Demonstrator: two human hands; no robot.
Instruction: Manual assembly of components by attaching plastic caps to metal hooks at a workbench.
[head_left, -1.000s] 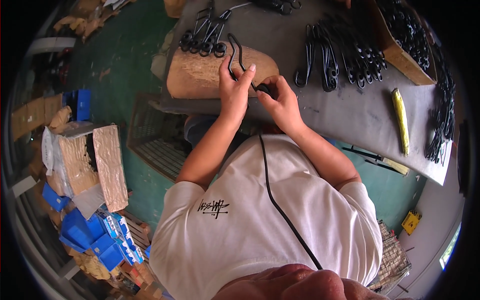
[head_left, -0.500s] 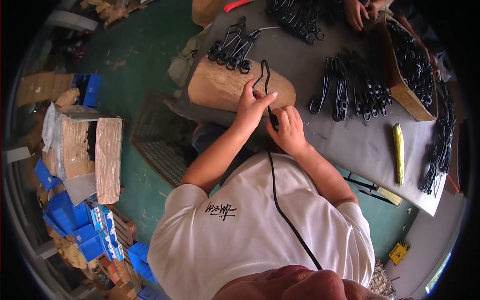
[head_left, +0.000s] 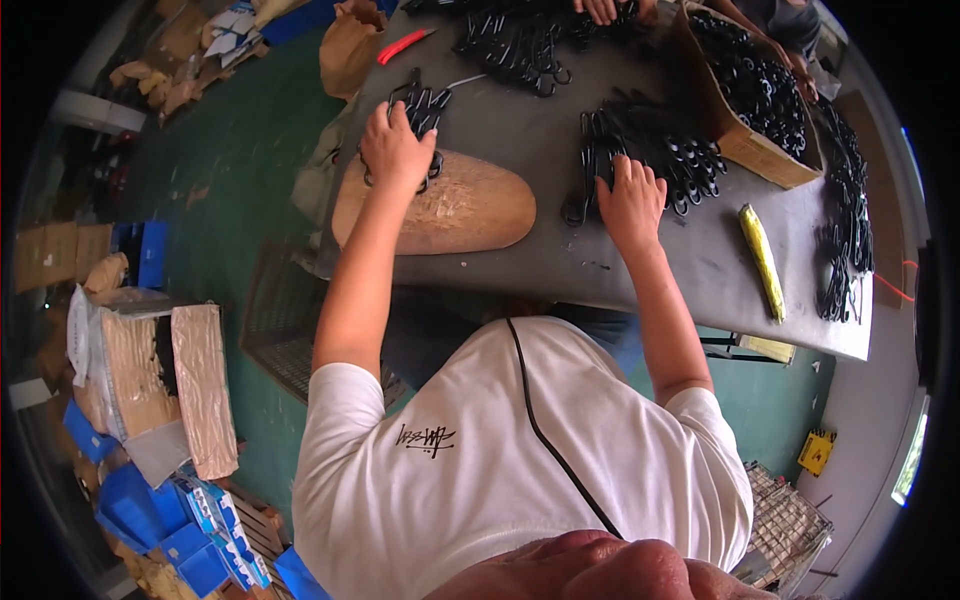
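Observation:
At the left of the table, my left hand (head_left: pixel 398 152) reaches over a small cluster of black bent-wire hooks (head_left: pixel 422 103) with coiled ends. Its fingers curl around them, and the hand covers part of the cluster. Beneath lies a rounded wooden block (head_left: pixel 480 208) with a scuffed top. My right hand (head_left: pixel 632 203) rests at the near edge of a pile of similar black hooks (head_left: pixel 690 165). Its fingers are stretched out over the pile, and no piece shows clearly in it.
A cardboard box (head_left: pixel 765 165) full of black hooks stands at the right. More hooks (head_left: pixel 515 50) lie at the back, near another person's hand (head_left: pixel 600 10). A yellow bundle (head_left: pixel 762 262) lies at right; red-handled pliers (head_left: pixel 404 46) lie back left. A crate (head_left: pixel 285 320) stands beside the table.
Both hands held one bent-wire hook in front of me; now they are apart. The left has moved to the cluster on the block, the right to the pile on the right.

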